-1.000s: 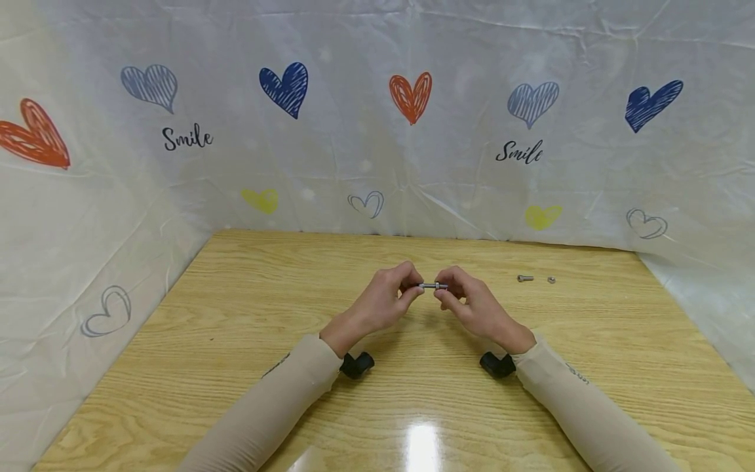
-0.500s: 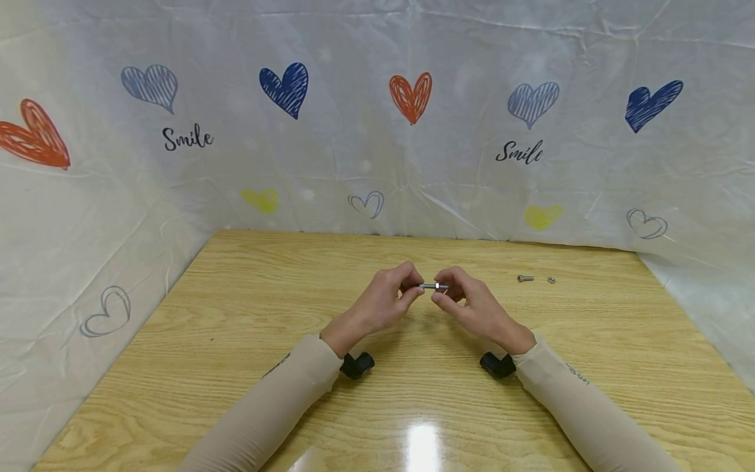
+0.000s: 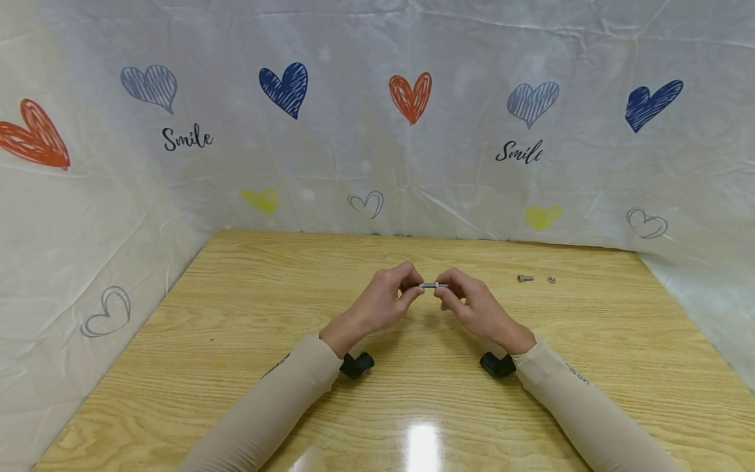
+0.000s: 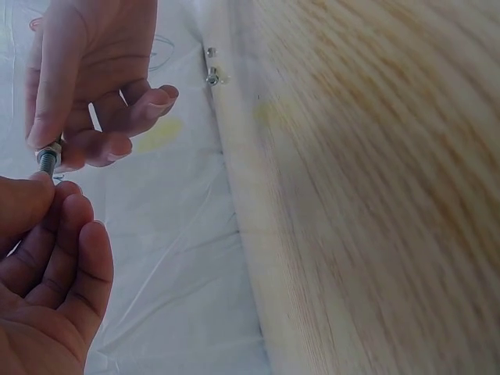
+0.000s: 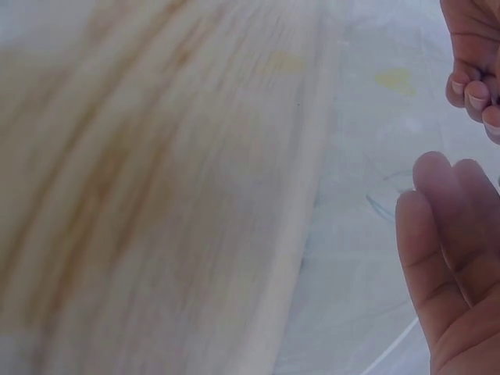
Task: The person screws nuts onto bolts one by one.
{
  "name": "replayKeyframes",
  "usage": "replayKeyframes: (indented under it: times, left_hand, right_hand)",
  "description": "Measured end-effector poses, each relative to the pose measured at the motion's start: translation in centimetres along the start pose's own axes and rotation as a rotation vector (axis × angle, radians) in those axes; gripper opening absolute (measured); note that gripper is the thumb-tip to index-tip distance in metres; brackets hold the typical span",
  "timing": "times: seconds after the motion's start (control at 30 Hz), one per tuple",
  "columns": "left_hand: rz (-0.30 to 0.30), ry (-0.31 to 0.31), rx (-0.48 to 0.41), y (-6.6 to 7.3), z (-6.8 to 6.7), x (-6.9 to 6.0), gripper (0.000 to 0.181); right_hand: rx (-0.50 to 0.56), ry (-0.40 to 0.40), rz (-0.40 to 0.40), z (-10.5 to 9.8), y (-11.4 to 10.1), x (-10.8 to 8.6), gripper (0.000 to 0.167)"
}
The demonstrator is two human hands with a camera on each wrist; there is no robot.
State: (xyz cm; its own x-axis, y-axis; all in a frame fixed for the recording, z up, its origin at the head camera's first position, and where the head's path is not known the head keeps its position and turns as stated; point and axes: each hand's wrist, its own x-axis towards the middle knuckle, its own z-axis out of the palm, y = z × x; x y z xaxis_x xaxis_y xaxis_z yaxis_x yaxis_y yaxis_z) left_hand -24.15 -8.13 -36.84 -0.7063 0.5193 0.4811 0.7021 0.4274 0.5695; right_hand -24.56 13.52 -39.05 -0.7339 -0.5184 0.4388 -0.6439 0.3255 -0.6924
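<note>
Above the middle of the table, my left hand (image 3: pixel 386 298) pinches one end of a metal bolt (image 3: pixel 428 286) between thumb and fingers. The bolt lies level, its threaded end pointing right. Around its thread sits a hex nut (image 3: pixel 437 285), pinched by my right hand (image 3: pixel 476 309) with thumb and forefinger. The left wrist view shows the nut (image 4: pixel 49 148) under the right thumb, with the bolt's thread (image 4: pixel 47 164) leading down to the left fingertips. My fingers hide the bolt's head. In the right wrist view, both hands show only in part, and the bolt is not discernible.
At the back right of the wooden table (image 3: pixel 295 275) lie a second bolt (image 3: pixel 525 278) and a loose nut (image 3: pixel 551 280). Behind the table hangs a white cloth (image 3: pixel 354 151) printed with hearts. Black wrist cameras (image 3: pixel 357 365) sit under both wrists.
Half a second ago the right thumb had slid down off the nut; now it presses against the nut again. The left hand and bolt have stayed in place.
</note>
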Motion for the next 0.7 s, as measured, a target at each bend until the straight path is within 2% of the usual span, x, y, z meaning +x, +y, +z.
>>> replayKeyframes:
  times: [0.17, 0.23, 0.37, 0.53, 0.7]
  left_hand:
    - [0.005, -0.003, 0.000, 0.0, 0.0, 0.0, 0.005]
    - [0.009, -0.003, 0.001, 0.0, 0.0, 0.0, 0.005]
    - [0.007, -0.003, 0.000, -0.1, 0.1, 0.0, 0.006]
    - [0.000, -0.007, -0.003, -0.1, 0.1, 0.0, 0.007]
    - [0.009, -0.006, -0.010, 0.0, 0.0, -0.1, 0.007]
  right_hand:
    - [-0.019, 0.003, 0.042, 0.1, -0.1, 0.1, 0.014]
    - [-0.021, -0.003, 0.066, 0.0, -1.0, 0.1, 0.014]
    - [-0.020, -0.007, 0.075, -0.1, -1.0, 0.0, 0.014]
    - [-0.010, 0.007, 0.026, 0.0, 0.0, -0.1, 0.023]
    - [0.017, 0.004, -0.012, 0.0, 0.0, -0.1, 0.019]
